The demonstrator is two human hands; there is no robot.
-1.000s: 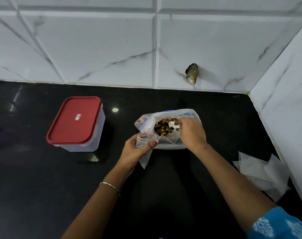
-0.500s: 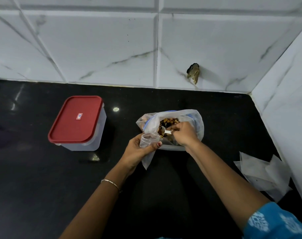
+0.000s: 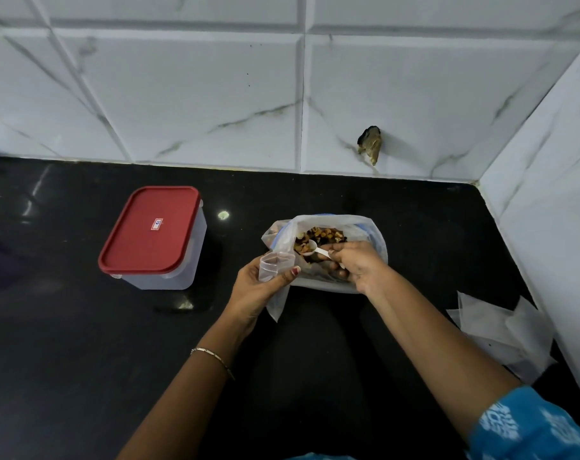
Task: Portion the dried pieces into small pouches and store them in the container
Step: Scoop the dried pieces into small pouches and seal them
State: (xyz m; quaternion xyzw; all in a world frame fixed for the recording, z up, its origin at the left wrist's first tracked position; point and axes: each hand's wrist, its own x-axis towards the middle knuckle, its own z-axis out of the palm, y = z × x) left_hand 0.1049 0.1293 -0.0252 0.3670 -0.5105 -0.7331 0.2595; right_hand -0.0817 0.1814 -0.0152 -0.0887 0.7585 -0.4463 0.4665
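Observation:
A large clear plastic bag (image 3: 374, 234) of brown dried pieces (image 3: 325, 234) stands open on the black counter. My right hand (image 3: 358, 267) pinches a small white spoon (image 3: 316, 249) whose bowl lies at the edge of the pieces inside the bag. My left hand (image 3: 258, 290) grips a small clear pouch (image 3: 275, 265), its mouth held open, just left of the bag. The clear container with a red lid (image 3: 152, 230) stands shut to the left, apart from both hands.
Several flat clear pouches (image 3: 500, 330) lie at the right by the side wall. White marble tiles rise behind the counter, with a dark chipped hole (image 3: 369, 147) in one. The black counter (image 3: 66, 343) stretches left and toward me.
My right hand has drawn back from deep in the bag, and the spoon now shows at the pieces' near edge. My left hand with the pouch stays beside the bag.

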